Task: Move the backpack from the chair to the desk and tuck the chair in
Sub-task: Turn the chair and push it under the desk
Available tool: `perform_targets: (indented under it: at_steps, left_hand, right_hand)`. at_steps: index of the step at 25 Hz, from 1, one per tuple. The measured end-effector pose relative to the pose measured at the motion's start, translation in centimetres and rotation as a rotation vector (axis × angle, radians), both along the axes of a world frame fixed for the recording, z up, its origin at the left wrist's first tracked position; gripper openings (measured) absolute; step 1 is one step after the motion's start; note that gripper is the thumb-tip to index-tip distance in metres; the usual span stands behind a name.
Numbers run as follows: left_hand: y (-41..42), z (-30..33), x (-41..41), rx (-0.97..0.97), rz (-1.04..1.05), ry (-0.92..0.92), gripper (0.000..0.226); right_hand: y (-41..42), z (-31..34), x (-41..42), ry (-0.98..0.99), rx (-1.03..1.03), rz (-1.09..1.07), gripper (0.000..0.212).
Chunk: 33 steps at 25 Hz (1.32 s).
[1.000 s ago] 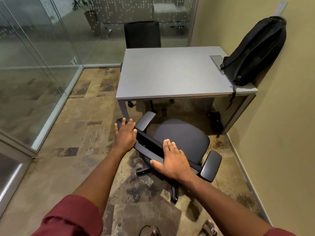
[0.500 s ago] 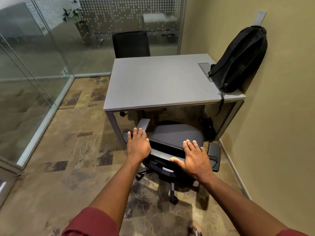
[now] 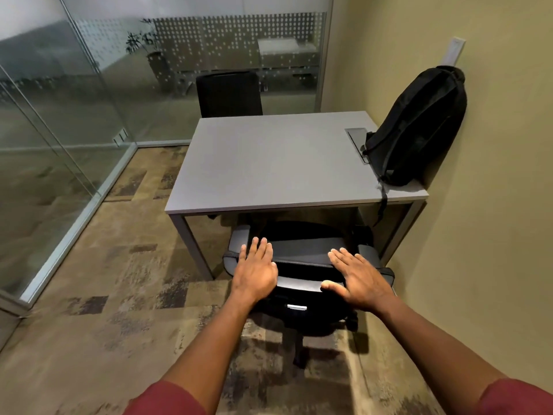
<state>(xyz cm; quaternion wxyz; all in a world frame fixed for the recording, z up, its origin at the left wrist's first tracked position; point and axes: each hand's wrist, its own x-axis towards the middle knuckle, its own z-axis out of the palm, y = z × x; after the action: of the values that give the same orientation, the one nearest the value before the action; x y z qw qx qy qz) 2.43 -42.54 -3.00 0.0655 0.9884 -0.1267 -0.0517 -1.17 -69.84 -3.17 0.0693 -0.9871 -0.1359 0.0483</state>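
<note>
Head view: both hands flat on top of the office chair (image 3: 305, 250) backrest, fingers spread, not curled around anything, palms pressing rather than gripping. Left hand (image 3: 256, 269) sits at the backrest's left end, fingertips reaching over the top edge next to the left armrest (image 3: 238, 239). Right hand (image 3: 357, 280) sits at the backrest's right end, thumb out along the near edge, right armrest (image 3: 371, 253) just beyond the fingers. Chair seat is mostly under the grey worktop (image 3: 269, 163); backrest and base are at the worktop's 6 o'clock edge, base and one caster visible on the floor below the hands. Black backpack (image 3: 419, 127) is on the worktop at its 3 o'clock side, upright and tilted, leaning against the yellow wall (image 3: 493, 205), its base touching the worktop surface near the right front corner. One strap (image 3: 383, 202) hangs off the worktop's front edge. Backpack overlaps part of a recessed cable hatch (image 3: 356, 134) in the worktop. Second black chair (image 3: 229, 94) at 12 o'clock, behind the worktop's far edge. Glass partition (image 3: 59, 130) runs along 9 to 11 o'clock; a potted plant (image 3: 149, 55) shows behind the glass. Patterned brown carpet (image 3: 119, 295) covers the floor. Red sleeves (image 3: 167, 398) at the bottom edge on both arms.
</note>
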Motion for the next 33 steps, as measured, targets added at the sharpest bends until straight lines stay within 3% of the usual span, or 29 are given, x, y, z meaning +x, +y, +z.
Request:
perform_targets:
  at_steps: [6,17,33]
  left_hand:
    - [-3.2,0.3,3.7,-0.093,0.06,0.061,0.066]
    - [-5.7,0.0,11.3,0.018,0.062,0.077,0.061]
    - [-5.4,0.5,23.1,-0.001,0.109,0.038,0.06]
  right_hand:
    - [-4.6,0.5,4.3,-0.05,0.051,0.04,0.092]
    - [-8.6,0.5,12.6,-0.071,0.01,0.103,0.089]
    - [-8.2,-0.4,25.9,-0.096,0.014,0.111,0.091]
